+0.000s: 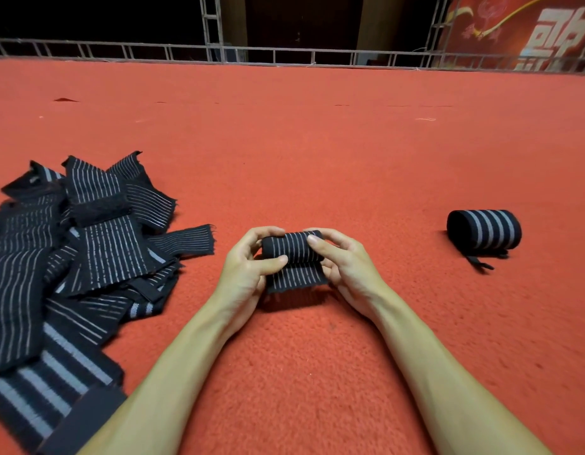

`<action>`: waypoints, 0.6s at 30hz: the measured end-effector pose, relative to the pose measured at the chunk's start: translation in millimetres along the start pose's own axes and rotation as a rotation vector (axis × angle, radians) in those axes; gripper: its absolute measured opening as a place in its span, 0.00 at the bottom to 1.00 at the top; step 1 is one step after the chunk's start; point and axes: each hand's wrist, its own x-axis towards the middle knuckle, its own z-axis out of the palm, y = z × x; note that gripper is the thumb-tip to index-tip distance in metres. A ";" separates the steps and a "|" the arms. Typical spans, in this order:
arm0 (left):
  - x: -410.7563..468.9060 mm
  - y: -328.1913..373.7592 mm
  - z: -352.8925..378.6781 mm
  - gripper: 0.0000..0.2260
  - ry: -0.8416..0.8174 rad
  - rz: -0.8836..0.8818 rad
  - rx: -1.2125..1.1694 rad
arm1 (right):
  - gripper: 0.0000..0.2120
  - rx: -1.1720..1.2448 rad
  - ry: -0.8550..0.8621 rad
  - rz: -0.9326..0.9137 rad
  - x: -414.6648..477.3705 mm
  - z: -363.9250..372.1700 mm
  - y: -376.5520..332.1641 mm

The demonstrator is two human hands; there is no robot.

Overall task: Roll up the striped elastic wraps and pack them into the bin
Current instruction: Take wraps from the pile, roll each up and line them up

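A black wrap with thin pale stripes [292, 261] is partly rolled, held just above the red carpet at the centre. My left hand [248, 267] grips its left end, thumb across the front. My right hand [343, 267] grips the right end, thumb on top of the roll. A short loose tail hangs down toward me. A finished roll with broad grey stripes [484, 229] lies on the carpet to the right, apart from my hands. A heap of unrolled striped wraps [71, 244] lies at the left. No bin is in view.
Red carpet [317, 142] stretches far ahead and around my arms. A metal truss rail [284, 55] borders its far edge, with a red banner [530, 31] at the back right. A black strap end [481, 262] trails from the finished roll.
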 end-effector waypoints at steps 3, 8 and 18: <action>3.6 -2.7 1.6 0.14 0.030 -0.041 -0.073 | 0.11 0.075 0.001 -0.004 0.3 -3.0 -0.6; 11.2 -17.6 -2.8 0.15 0.136 -0.025 0.032 | 0.17 0.090 0.031 -0.027 1.2 -1.7 3.0; -2.6 -6.0 6.7 0.22 0.184 0.017 0.330 | 0.23 -0.263 0.153 -0.118 -8.5 -8.6 -2.9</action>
